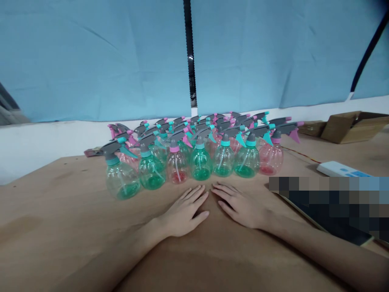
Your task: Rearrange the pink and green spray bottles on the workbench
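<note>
My left hand (185, 213) lies palm down on the wooden table, fingers spread and holding nothing. Beside it, a small gap away, my right hand (240, 205) also rests flat with its fingers apart. Just beyond the fingertips stand several rows of round clear spray bottles with grey trigger heads. In the front row are a green bottle (201, 164) straight ahead of my hands, a pink one (178, 166) left of it, and another green one (246, 162) to the right. The bottle at the left end (123, 182) stands slightly nearer. Rear bottles are partly hidden.
The wooden table (75, 227) reaches a white ledge and blue curtain. At right are an open cardboard box (352, 127), a white power strip (340, 168) with a cable, and a dark flat object (328, 221), partly pixelated, near my right forearm.
</note>
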Available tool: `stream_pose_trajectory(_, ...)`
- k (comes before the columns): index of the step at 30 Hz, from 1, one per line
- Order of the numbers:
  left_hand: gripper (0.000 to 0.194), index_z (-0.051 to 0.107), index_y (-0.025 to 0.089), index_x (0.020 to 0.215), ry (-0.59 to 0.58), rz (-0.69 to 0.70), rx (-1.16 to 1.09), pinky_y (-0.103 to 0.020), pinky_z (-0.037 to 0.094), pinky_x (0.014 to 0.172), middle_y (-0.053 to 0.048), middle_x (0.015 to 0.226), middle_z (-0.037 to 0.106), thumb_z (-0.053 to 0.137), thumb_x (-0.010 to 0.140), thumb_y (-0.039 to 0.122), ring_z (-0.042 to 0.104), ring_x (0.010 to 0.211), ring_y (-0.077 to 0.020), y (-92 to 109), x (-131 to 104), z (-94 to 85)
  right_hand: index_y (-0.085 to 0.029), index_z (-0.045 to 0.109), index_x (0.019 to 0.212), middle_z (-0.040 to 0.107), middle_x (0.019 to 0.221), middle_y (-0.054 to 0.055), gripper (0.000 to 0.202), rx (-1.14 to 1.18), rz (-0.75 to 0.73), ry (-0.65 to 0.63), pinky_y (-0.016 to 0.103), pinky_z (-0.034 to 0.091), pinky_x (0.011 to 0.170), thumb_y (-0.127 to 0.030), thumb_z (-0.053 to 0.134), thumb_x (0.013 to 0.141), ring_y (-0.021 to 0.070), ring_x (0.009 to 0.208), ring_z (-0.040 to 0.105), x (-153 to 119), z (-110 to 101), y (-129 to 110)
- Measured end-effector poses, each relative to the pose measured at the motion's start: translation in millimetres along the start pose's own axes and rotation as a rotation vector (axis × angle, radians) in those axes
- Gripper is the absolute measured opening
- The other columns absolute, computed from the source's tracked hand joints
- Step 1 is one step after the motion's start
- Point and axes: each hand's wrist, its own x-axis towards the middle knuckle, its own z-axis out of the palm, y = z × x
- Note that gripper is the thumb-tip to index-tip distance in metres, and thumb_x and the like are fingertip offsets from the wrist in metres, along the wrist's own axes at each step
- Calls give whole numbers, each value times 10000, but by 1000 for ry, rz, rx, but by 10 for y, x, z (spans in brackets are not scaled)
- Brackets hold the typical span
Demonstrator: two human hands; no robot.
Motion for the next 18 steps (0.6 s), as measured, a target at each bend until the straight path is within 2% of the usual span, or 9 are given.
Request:
stream_pose_trajectory(6,569,308,174,1380,35,14,23,-420,264,1071,-99,1447,268,304,902,482,238,1337,-239,-16,-6,17,-194,439,1315,431,1368,81,431,17,-9,14,444,291,1050,-297,344,908,221,1279,339,-8,15,15)
stream_pose_trajectory(12,580,308,147,1379,6,-6,8,-435,255,1074,-111,1450,251,309,901,476,227,1339,-250,-5,1,3,-185,449,1307,433,1366,81,426,2,-10,3,435,286,1054,-295,344,910,219,1279,338,-4,8,12)
stream_pose_trajectory(18,551,319,188,1375,69,30,-31,-430,258,1074,-96,1439,283,341,899,464,247,1333,-241,-19,-4,28,-194,456,1302,438,1361,85,421,14,-23,17,450,301,1043,-292,338,910,224,1272,349,-6,2,8)
